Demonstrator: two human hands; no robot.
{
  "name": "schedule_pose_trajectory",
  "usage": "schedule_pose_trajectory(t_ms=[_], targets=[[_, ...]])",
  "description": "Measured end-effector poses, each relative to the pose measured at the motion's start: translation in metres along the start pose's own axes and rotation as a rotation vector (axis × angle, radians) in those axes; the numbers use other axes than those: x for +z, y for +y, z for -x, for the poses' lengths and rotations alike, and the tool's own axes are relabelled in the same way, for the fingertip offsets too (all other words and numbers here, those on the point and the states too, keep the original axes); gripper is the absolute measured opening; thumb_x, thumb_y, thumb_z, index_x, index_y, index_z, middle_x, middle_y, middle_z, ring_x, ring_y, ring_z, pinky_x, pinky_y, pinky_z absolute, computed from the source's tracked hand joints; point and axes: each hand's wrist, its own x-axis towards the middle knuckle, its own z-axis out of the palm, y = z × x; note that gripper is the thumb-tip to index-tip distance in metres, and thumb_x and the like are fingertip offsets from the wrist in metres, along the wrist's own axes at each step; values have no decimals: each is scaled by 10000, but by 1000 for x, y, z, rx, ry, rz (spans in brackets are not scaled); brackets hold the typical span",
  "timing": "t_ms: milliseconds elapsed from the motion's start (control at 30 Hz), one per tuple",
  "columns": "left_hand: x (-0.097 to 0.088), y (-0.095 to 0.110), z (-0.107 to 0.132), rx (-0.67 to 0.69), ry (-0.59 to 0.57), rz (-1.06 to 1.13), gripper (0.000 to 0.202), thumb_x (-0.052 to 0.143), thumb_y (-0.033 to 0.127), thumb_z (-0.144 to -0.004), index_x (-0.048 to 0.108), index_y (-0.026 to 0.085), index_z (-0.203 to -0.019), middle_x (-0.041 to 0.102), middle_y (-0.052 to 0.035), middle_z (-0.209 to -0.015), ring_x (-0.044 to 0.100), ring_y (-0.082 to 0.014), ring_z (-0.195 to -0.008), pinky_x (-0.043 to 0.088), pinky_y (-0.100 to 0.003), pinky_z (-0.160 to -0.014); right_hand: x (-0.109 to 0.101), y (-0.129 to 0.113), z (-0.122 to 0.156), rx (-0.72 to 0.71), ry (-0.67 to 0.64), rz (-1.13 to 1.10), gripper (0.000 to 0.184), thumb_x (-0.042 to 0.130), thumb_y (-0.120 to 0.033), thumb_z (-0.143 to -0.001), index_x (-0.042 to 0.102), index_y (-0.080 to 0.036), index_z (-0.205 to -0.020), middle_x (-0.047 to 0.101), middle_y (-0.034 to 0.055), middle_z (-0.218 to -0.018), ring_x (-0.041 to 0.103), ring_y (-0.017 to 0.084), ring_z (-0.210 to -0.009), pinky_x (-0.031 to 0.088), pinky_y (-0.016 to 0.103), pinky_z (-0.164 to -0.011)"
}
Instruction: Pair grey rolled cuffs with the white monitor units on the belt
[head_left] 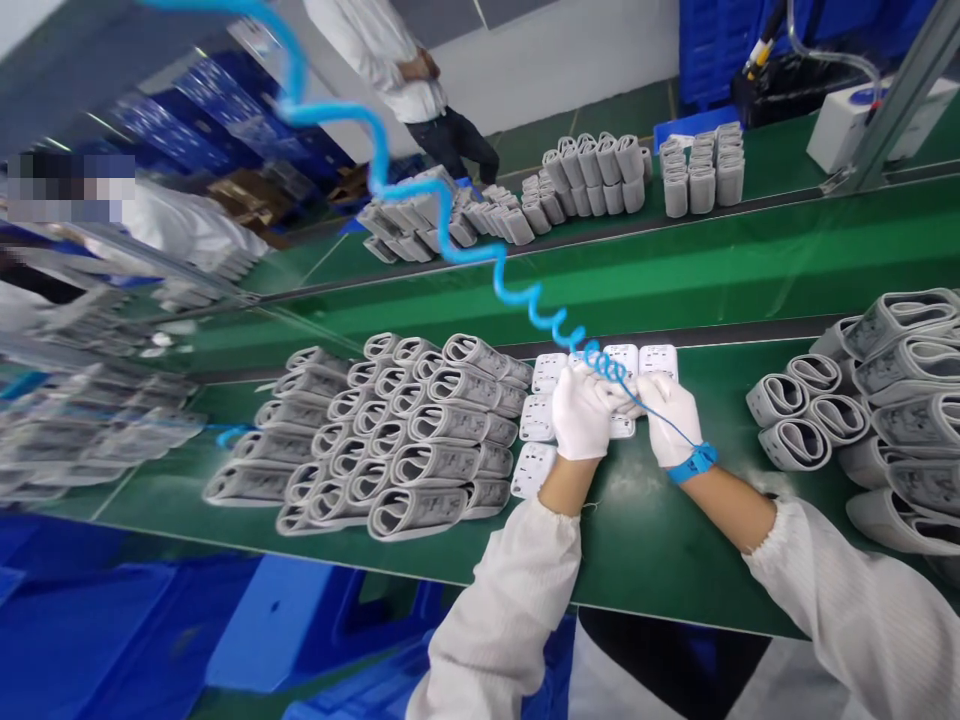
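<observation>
Both my hands wear white gloves and meet over a cluster of white flat devices (536, 417) on the green bench. My left hand (581, 412) curls around one white device (621, 398), and my right hand (673, 417) grips the same piece from the other side. A blue strap (694, 463) circles my right wrist, and its blue coiled cord (450, 240) rises to the upper left. More white devices (658, 360) lie just beyond my fingers.
Several rolled grey cuffs (390, 440) are packed in rows to the left, more (877, 400) pile at the right. A green conveyor (750, 270) runs behind, with further cuffs (600, 170) beyond. A person in white (405, 70) stands far back. Blue bins (285, 630) sit below.
</observation>
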Motion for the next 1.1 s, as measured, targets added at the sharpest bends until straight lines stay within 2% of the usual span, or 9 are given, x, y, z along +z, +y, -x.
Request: schedule_pose_trajectory(t_ms=[100,267,467,567,700,800,967,1100], targets=[[-1,1,-2,-17,8,31,527,509,601,-1123,730,143,-985,723,-59,-801,720,-183,-639,682,-377,-705,1,2,-2,25,-4,-17,464,660,-668,-959,659,-226,-815,715,22,-734,687,192,-641,604,322,-650],[-1,1,-3,-19,22,7,541,541,639,-1102,731,145,-995,706,-58,-805,711,-182,-651,649,-327,-659,4,1,-2,45,-9,-44,469,705,-694,-918,689,-230,-853,742,24,-771,708,211,-705,606,334,-681],[-6,-3,-5,-23,-23,81,342,648,457,-1067,740,128,-1044,719,-77,-876,702,-180,-724,615,-295,-656,8,3,-2,27,41,19,398,787,-615,-838,747,-220,-868,780,43,-875,727,241,-824,589,355,-756],[-8,-4,-7,-23,-39,92,325,654,439,-1050,741,126,-1030,723,-92,-869,696,-200,-707,590,-299,-606,9,5,-3,27,40,-14,434,770,-647,-852,747,-213,-856,780,47,-858,718,232,-766,582,349,-708],[-11,-2,-10,-63,-29,92,257,669,378,-1039,737,134,-989,724,-93,-867,688,-199,-705,594,-305,-623,9,5,-3,-6,47,-1,437,778,-650,-846,730,-219,-796,748,30,-756,693,224,-686,567,341,-657],[-13,-1,-13,-81,-50,73,232,691,353,-1021,742,127,-1018,717,-86,-855,693,-206,-710,609,-322,-647,10,6,-3,-39,37,21,411,755,-626,-880,714,-229,-779,744,27,-760,694,225,-703,565,334,-659],[-12,-7,-16,-23,-67,-21,173,709,304,-997,730,133,-983,696,-63,-792,672,-185,-645,595,-295,-620,9,7,-6,-82,21,47,422,730,-630,-888,680,-241,-732,713,13,-725,673,221,-688,554,323,-633],[-14,-8,-16,-38,-90,-60,194,751,306,-956,748,127,-1029,722,-71,-848,694,-187,-669,589,-275,-584,10,8,-6,-88,36,93,418,724,-613,-895,668,-241,-714,702,0,-710,667,217,-695,552,314,-639]])
